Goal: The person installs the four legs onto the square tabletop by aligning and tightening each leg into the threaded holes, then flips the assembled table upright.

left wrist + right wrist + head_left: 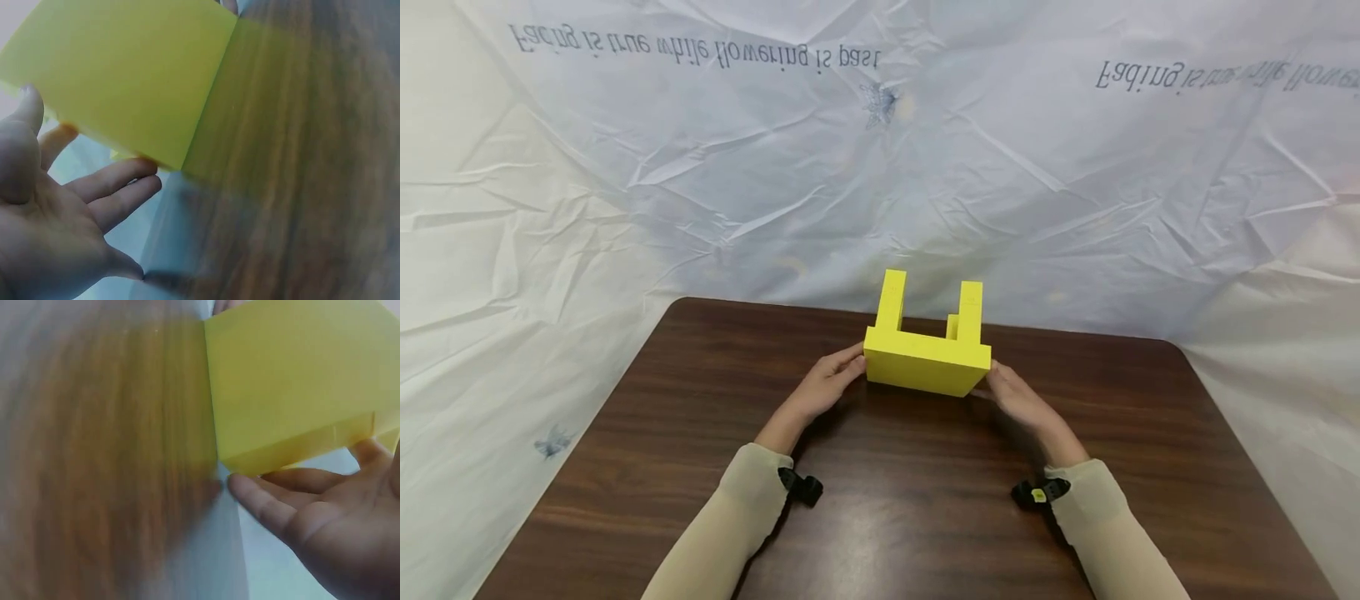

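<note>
A yellow block-like piece (928, 362) has a broad front panel and two bars standing out from its back, with a smaller yellow bit inside the right bar. My left hand (823, 385) touches its left end; in the left wrist view the thumb lies by the panel's edge and the other fingers reach along the side, fairly straight. At the opposite end, my right hand (1018, 398) presses its fingertips to the side, extended near the lower corner. The panel's lower edge meets the table in both wrist views. The right thumb is hidden.
The dark wooden table (895, 500) has rounded far corners. Behind it and at the sides hangs a creased white sheet (790, 183) with printed lettering, close to the far table edge. Black wrist bands (805, 489) sit on both sleeves.
</note>
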### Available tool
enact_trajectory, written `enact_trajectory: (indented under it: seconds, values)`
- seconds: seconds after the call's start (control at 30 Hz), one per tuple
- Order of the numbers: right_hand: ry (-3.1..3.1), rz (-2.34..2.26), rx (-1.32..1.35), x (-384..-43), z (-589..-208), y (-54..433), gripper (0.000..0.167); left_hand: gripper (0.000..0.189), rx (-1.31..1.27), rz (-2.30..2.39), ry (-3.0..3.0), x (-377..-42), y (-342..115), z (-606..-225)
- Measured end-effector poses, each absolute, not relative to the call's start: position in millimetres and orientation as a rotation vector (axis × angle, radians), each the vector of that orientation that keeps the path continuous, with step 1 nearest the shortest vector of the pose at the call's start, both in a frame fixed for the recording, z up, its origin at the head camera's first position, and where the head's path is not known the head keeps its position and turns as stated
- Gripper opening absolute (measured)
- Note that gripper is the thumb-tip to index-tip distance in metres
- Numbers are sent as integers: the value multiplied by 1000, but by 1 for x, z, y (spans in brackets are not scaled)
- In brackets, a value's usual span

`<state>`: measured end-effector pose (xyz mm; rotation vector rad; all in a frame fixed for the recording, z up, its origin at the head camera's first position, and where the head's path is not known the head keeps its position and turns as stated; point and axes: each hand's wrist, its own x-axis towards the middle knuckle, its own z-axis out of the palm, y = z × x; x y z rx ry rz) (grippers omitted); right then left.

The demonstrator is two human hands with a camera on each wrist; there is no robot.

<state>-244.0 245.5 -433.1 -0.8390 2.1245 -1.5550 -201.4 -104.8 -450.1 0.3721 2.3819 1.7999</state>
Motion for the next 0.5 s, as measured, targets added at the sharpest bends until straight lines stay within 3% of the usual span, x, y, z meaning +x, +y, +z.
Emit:
enact_trajectory:
  seconds: [0.3,0.5]
  values:
    - [2148,-1635,-510,-239,-422,230,79,52,400,1900,2434,-199,-96,-444]
    - [2291,-1587,-542,-242,-420,238,82,51,396,1915,2466,-195,-95,-434]
